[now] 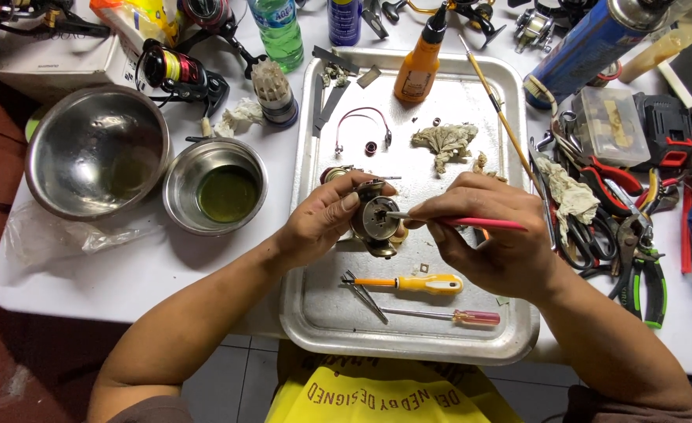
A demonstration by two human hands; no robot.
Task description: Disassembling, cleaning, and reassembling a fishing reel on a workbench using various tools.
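The left hand (322,219) is closed around a small metal reel body (376,223) and holds it over the metal tray (322,313), open face turned up. The right hand (495,235) pinches a thin red-handled brush (471,222). Its long axis runs almost level, and the tip, directly left of the right fingers, seems to touch the reel's face. Below both hands lie a yellow-handled screwdriver (416,283) and tweezers (365,296).
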